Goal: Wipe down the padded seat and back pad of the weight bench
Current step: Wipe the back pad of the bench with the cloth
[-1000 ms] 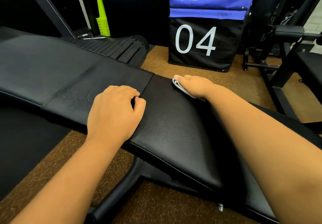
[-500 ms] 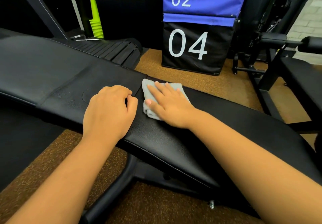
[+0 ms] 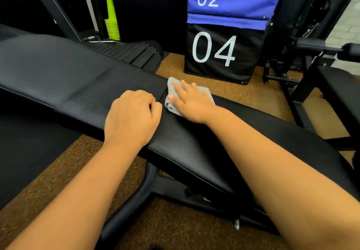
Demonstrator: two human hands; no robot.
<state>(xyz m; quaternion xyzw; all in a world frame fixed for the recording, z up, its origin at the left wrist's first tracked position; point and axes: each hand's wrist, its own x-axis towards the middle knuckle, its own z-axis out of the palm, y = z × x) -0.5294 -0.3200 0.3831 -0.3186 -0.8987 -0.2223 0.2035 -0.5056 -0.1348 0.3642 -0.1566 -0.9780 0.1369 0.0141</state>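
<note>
While the right hand [image 3: 191, 101] presses flat on a grey cloth [image 3: 208, 92], its palm hides most of it.
The bench [image 3: 78, 78] runs 10 to 4 o'clock, its ends cut off; the left hand [image 3: 132, 117] rests loosely curled, holding nothing, at the cloth's 8 o'clock.

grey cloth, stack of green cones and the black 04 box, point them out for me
grey cloth [image 3: 206, 92], head view, far right corner showing past the fingers
stack of green cones [image 3: 111, 25], head view, middle of the stack
black 04 box [image 3: 251, 59], head view, plain black face right of the 4
</note>
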